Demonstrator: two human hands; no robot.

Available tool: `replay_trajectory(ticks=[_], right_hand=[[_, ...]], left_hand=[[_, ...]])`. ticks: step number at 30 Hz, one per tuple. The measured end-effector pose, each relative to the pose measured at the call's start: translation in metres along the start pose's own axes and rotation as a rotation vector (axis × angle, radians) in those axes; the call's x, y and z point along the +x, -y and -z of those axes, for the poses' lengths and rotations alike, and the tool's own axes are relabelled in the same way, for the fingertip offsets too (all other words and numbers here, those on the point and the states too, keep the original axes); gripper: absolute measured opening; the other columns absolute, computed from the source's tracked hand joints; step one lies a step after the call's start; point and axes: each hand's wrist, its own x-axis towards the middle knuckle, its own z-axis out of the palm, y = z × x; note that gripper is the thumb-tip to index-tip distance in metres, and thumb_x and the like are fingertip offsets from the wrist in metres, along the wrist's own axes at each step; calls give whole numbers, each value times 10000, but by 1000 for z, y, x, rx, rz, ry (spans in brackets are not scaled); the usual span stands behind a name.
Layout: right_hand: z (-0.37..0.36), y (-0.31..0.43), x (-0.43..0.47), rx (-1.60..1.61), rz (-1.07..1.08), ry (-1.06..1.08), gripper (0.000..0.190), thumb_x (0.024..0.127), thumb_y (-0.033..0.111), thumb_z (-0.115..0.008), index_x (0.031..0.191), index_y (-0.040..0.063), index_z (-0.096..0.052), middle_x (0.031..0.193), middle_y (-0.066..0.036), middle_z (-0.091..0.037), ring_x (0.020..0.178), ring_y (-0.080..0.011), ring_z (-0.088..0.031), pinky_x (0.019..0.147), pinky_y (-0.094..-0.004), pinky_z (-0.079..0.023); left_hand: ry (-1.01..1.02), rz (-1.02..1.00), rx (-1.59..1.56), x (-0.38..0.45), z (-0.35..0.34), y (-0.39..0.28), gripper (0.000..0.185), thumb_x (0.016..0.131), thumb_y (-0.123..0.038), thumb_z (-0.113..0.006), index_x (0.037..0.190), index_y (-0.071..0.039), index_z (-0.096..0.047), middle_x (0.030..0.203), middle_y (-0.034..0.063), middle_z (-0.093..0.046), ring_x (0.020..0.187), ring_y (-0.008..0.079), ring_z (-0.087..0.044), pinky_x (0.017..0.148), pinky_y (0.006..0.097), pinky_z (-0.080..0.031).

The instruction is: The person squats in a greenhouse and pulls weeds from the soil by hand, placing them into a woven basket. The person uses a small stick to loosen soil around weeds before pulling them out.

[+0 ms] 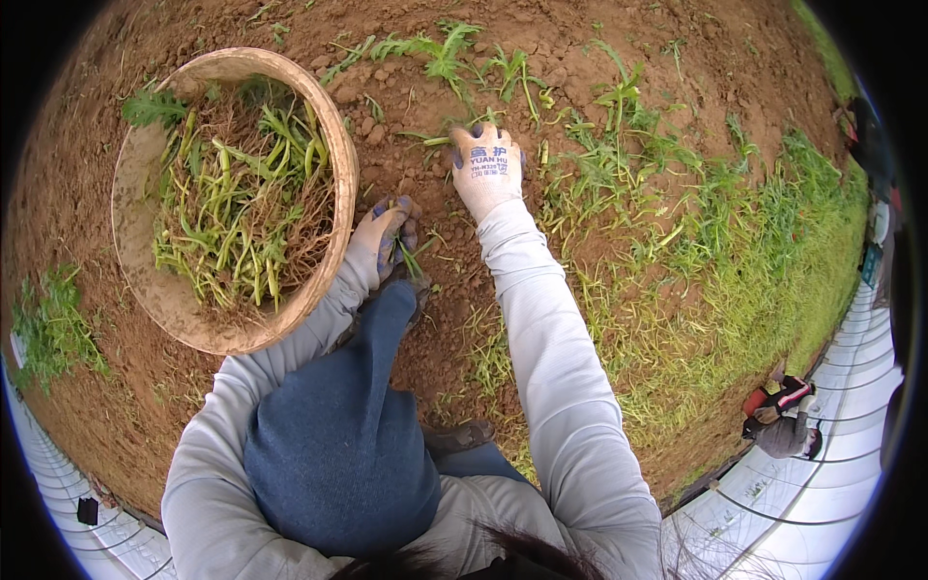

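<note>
My left hand (377,235), in a pale work glove with a blue-grey palm, is curled round a few green plant stems (412,262). It is beside the right rim of a round, soil-stained tub (130,239). Uprooted plants (232,210) with pale stems and brown roots are heaped in the tub. My right hand (489,163), in a matching glove that bears printing, reaches down to the soil among green plants. A green stem (435,141) sticks out left of its fingers. The fingertips are hidden, so their grip cannot be made out.
Uprooted leafy plants (442,54) lie on the brown soil (580,29) ahead. Dense greenery (696,348) spreads to the right, and a leafy clump (58,330) is at far left. Another person (783,417) bends low near the hooped plastic wall (790,500) at lower right.
</note>
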Motion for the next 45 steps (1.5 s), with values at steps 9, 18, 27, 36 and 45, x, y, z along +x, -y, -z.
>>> replay_trajectory(ticks=[9,18,27,36,45], right_hand=[[16,12,8,71,-82,155,445,869,422,-637,1163,90,-599,1188,-171,-541,1109,-318,-565,909,-418,-494],[3,-14,-5,300,-352,130,494,903,329,-602,1247,5,-459,1129,-203,-612,1036,-333,-632,848,-414,-531],[36,-12,27,-6,-264,590,499,946,463,-509,1190,48,-639,1221,-133,-638,1115,-277,-621,908,-384,-504],[-7,-46,39,456,-415,524,511,841,445,-597,1129,28,-663,1166,-183,-647,1085,-326,-621,923,-391,-489],[4,-42,12,528,-528,431,627,847,557,-593,1186,32,-644,1230,-185,-618,1133,-339,-597,953,-400,-476]], left_hand=[[-61,27,23,5,-1,3,186,919,-257,-658,945,-85,-594,829,1,-595,668,103,-529,579,273,-474],[-71,15,47,1,-10,3,244,914,-316,-665,890,-82,-600,703,-12,-543,614,111,-513,530,261,-447],[-9,71,78,-3,-9,1,156,944,-232,-614,915,-83,-582,726,-2,-546,618,113,-509,537,261,-445],[49,35,76,5,-1,12,161,952,-238,-603,924,-85,-560,781,5,-536,659,117,-493,585,273,-441],[62,24,92,9,8,15,143,937,-213,-626,987,-97,-558,832,16,-573,647,126,-531,564,313,-484]])
